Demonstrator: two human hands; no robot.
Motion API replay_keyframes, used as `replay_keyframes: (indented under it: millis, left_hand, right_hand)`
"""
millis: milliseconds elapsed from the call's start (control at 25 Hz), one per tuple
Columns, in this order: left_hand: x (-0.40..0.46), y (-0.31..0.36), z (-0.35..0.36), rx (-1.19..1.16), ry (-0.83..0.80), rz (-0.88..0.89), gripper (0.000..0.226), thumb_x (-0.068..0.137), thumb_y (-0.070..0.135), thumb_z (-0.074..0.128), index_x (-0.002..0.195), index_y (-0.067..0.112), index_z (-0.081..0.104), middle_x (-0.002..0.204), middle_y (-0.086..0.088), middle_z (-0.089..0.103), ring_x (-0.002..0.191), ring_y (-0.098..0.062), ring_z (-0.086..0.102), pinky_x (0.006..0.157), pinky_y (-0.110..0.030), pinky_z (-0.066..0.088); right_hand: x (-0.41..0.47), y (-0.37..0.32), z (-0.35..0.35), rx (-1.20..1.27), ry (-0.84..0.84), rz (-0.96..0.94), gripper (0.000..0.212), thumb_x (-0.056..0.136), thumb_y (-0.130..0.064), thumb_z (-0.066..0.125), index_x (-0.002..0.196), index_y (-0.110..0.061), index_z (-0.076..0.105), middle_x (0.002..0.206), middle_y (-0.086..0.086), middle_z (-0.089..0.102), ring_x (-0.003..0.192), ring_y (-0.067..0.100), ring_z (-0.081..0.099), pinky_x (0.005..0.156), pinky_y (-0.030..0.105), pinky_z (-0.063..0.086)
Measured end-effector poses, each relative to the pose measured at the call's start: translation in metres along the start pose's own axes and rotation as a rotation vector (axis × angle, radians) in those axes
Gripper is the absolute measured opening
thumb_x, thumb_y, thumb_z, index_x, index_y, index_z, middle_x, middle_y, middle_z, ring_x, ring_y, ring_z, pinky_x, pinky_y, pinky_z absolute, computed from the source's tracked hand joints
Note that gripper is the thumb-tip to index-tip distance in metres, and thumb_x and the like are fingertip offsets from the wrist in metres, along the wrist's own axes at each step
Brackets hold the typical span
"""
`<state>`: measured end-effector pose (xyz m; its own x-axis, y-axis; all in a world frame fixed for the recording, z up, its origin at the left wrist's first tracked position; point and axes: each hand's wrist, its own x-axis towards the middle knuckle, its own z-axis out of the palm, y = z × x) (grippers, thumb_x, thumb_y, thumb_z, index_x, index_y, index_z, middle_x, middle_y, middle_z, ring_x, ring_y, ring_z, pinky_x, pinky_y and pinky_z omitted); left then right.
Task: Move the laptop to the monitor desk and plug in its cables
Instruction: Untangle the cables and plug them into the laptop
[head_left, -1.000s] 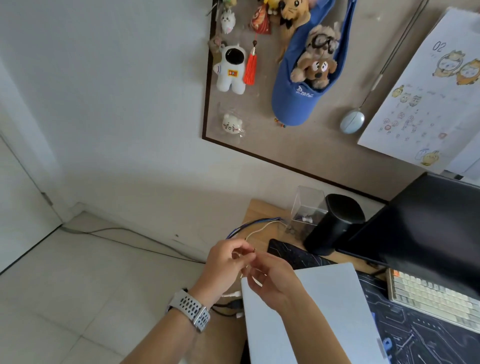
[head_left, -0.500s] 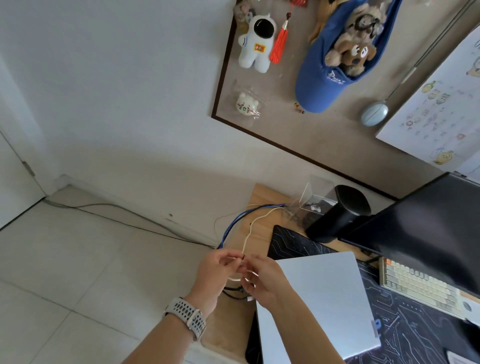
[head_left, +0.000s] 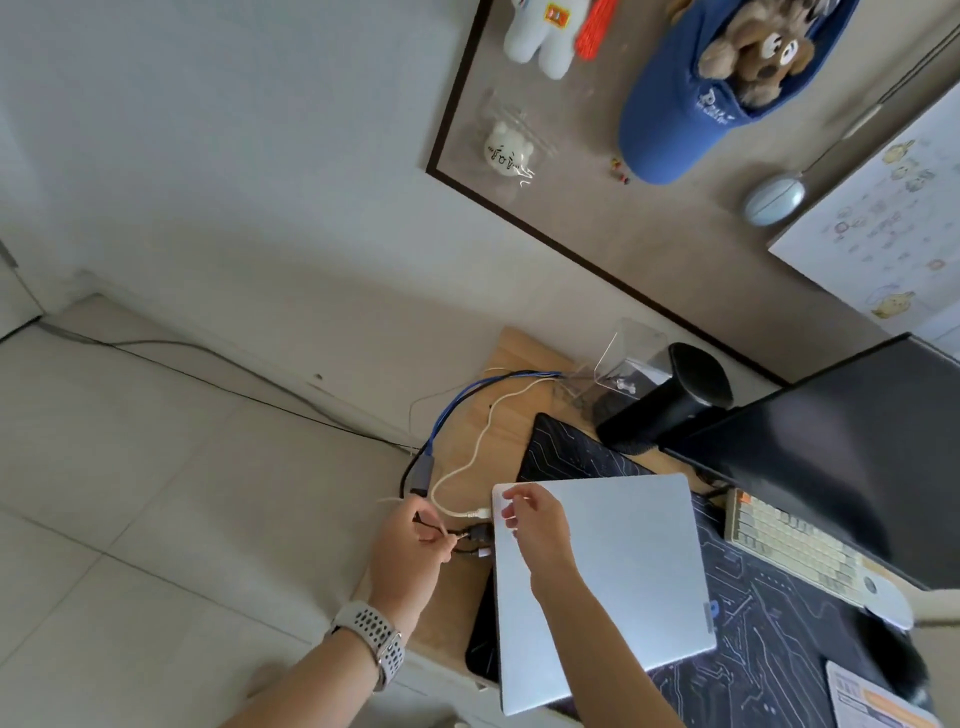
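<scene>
Surface (head_left: 511, 358): wood, w/ dark mat; closed laptop (head_left: 602, 582) lies on it by monitor (head_left: 831, 447).
L hand (head_left: 410, 545): fingers pinch black cable plug (head_left: 475, 532), pointing right at laptop's left edge, just beside it.
R hand (head_left: 535, 525): fingers relaxed, resting on lid corner, steadying.
White cable (head_left: 467, 470): seems plugged in already.

The wooden desk (head_left: 457, 613) carries a dark desk mat (head_left: 769, 649) under the right hand (head_left: 540, 525), and a black speaker (head_left: 670, 400) beyond both hands.
</scene>
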<state>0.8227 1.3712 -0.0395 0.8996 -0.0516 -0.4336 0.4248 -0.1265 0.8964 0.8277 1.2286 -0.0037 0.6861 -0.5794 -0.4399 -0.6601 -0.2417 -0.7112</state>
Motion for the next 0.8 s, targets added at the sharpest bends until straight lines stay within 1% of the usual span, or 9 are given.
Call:
replay_keyframes:
  millis: [80, 200, 280, 400, 440, 520, 600, 680, 800]
  left_hand:
    - [-0.008, -0.011, 0.007, -0.049, 0.004, -0.110, 0.023, 0.077, 0.000, 0.072, 0.085, 0.013, 0.055, 0.075, -0.006, 0.069, 0.063, -0.016, 0.070, 0.061, -0.027, 0.055]
    - [-0.018, -0.032, 0.020, -0.076, -0.029, -0.234, 0.020, 0.075, 0.003, 0.075, 0.082, 0.012, 0.058, 0.072, -0.003, 0.070, 0.065, -0.016, 0.070, 0.069, -0.032, 0.058]
    - [-0.021, -0.040, 0.028, -0.067, -0.022, -0.284, 0.017, 0.076, 0.005, 0.075, 0.079, 0.012, 0.061, 0.069, -0.002, 0.071, 0.065, -0.014, 0.070, 0.067, -0.027, 0.056]
    - [-0.018, -0.043, 0.034, -0.082, 0.020, -0.322, 0.011, 0.077, 0.009, 0.075, 0.077, 0.009, 0.064, 0.068, -0.005, 0.072, 0.067, -0.014, 0.071, 0.068, -0.021, 0.053]
    - [-0.017, -0.042, 0.037, -0.117, 0.017, -0.345, 0.009, 0.078, 0.008, 0.075, 0.078, 0.006, 0.065, 0.069, -0.007, 0.072, 0.069, -0.016, 0.071, 0.068, -0.020, 0.053]
    - [-0.014, -0.043, 0.043, -0.246, -0.007, -0.413, 0.007, 0.078, 0.003, 0.073, 0.080, 0.003, 0.066, 0.073, -0.010, 0.072, 0.072, -0.019, 0.071, 0.069, -0.021, 0.055]
    - [-0.011, -0.045, 0.047, -0.373, -0.023, -0.480, 0.009, 0.078, -0.003, 0.070, 0.083, 0.002, 0.066, 0.077, -0.010, 0.072, 0.075, -0.020, 0.070, 0.077, -0.029, 0.057]
    - [-0.008, -0.048, 0.050, -0.468, -0.027, -0.526, 0.012, 0.078, -0.007, 0.068, 0.087, 0.000, 0.065, 0.081, -0.013, 0.072, 0.077, -0.022, 0.069, 0.079, -0.032, 0.057]
    - [-0.004, -0.050, 0.051, -0.503, -0.040, -0.549, 0.013, 0.079, -0.007, 0.067, 0.090, -0.002, 0.065, 0.083, -0.014, 0.072, 0.076, -0.023, 0.068, 0.076, -0.029, 0.056]
  right_hand:
    - [0.006, 0.010, -0.006, -0.220, 0.034, -0.154, 0.027, 0.092, -0.007, 0.040, 0.093, -0.020, 0.064, 0.086, 0.002, 0.065, 0.078, 0.019, 0.060, 0.064, 0.027, 0.045]
    - [0.012, 0.022, -0.011, -0.555, 0.003, -0.422, 0.028, 0.092, -0.005, 0.047, 0.110, -0.020, 0.062, 0.108, -0.001, 0.064, 0.100, 0.017, 0.058, 0.082, 0.022, 0.043]
    - [0.016, 0.029, -0.013, -0.737, -0.025, -0.573, 0.036, 0.090, -0.005, 0.054, 0.122, -0.019, 0.057, 0.126, -0.001, 0.057, 0.115, 0.020, 0.050, 0.091, 0.023, 0.038]
    - [0.025, 0.034, -0.013, -0.864, -0.072, -0.602, 0.050, 0.087, -0.012, 0.061, 0.134, -0.022, 0.046, 0.142, -0.003, 0.044, 0.128, 0.020, 0.040, 0.102, 0.033, 0.039]
    - [0.029, 0.034, -0.013, -0.884, -0.084, -0.608, 0.051, 0.087, -0.015, 0.063, 0.135, -0.021, 0.045, 0.142, -0.002, 0.044, 0.129, 0.021, 0.039, 0.103, 0.032, 0.036]
    - [0.033, 0.032, -0.012, -0.879, -0.087, -0.620, 0.048, 0.087, -0.019, 0.064, 0.132, -0.018, 0.048, 0.136, 0.000, 0.050, 0.126, 0.022, 0.041, 0.098, 0.024, 0.033]
    - [0.034, 0.029, -0.010, -0.859, -0.078, -0.616, 0.044, 0.086, -0.019, 0.065, 0.129, -0.018, 0.052, 0.131, -0.001, 0.055, 0.123, 0.020, 0.043, 0.090, 0.019, 0.030]
    - [0.035, 0.027, -0.010, -0.861, -0.079, -0.611, 0.043, 0.086, -0.019, 0.065, 0.128, -0.019, 0.052, 0.129, -0.003, 0.055, 0.122, 0.018, 0.042, 0.087, 0.018, 0.029]
    - [0.034, 0.026, -0.010, -0.860, -0.075, -0.585, 0.043, 0.087, -0.019, 0.065, 0.128, -0.021, 0.052, 0.130, -0.005, 0.054, 0.123, 0.016, 0.040, 0.085, 0.019, 0.030]
